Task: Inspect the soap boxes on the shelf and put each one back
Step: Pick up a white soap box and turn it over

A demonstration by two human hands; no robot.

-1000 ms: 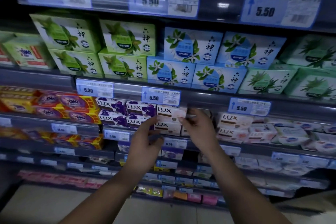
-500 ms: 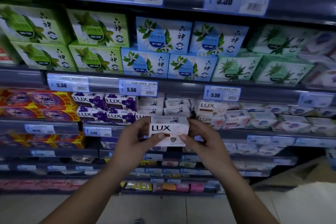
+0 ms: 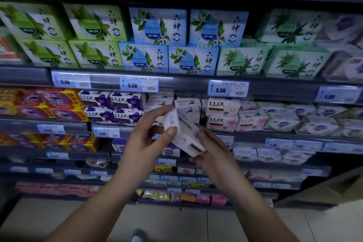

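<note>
Soap box (image 3: pixel 183 133), long axis upper-left to lower-right, gripped by left hand (image 3: pixel 144 143) and right hand (image 3: pixel 215 152)

The shelf (image 3: pixel 184 84) in front of you carried green boxes (image 3: pixel 94 23) and blue boxes (image 3: pixel 157 25) stacked side by side on one tier, with price tags (image 3: pixel 139 84) along its front rail. On the tier below lay yellow OMO packs (image 3: pixel 60 100), purple LUX boxes (image 3: pixel 125 102) stacked two high, then white LUX boxes (image 3: pixel 223 107) and pink LUX boxes (image 3: pixel 251 121).

LUX on soap boxes (image 3: pixel 223 108), OMO on pkgs (image 3: pixel 59 99), 5.50 on tags (image 3: pixel 228 89)
</note>
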